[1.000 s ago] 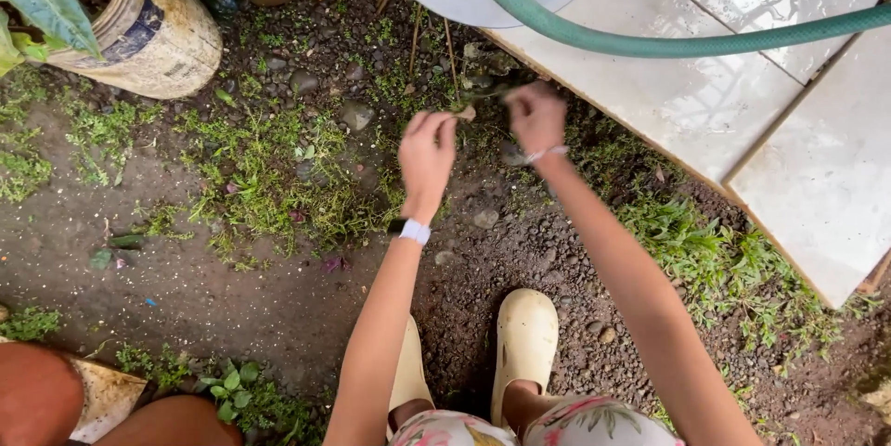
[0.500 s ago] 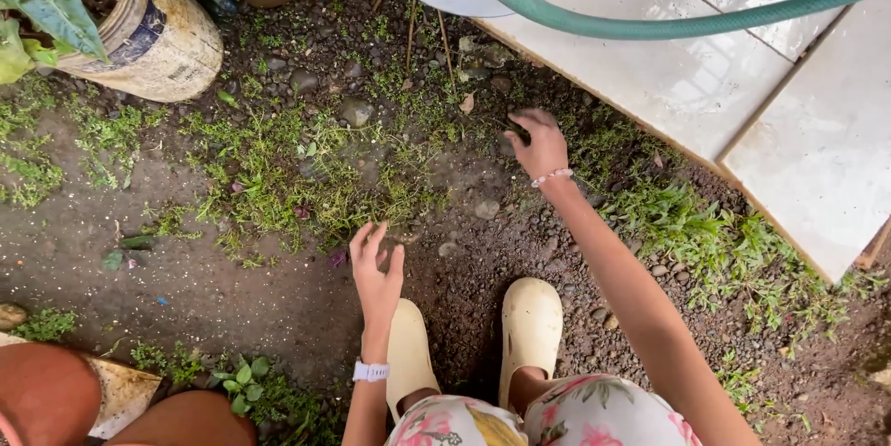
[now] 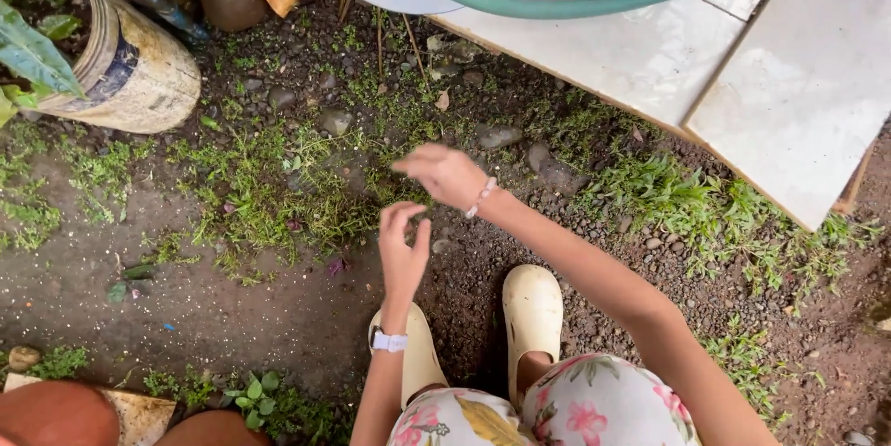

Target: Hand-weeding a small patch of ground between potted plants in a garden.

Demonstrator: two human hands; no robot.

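Your right hand (image 3: 444,174) hovers loosely open, blurred, over the weed patch (image 3: 269,191) mid-ground; your left hand (image 3: 402,246) sits just below it, fingers curled half-closed, holding nothing visible. White tiles (image 3: 789,103) fill the top-right corner, green hose (image 3: 557,5) across them, plant pot (image 3: 121,65) top-left, cream clogs (image 3: 532,311) at bottom edge.
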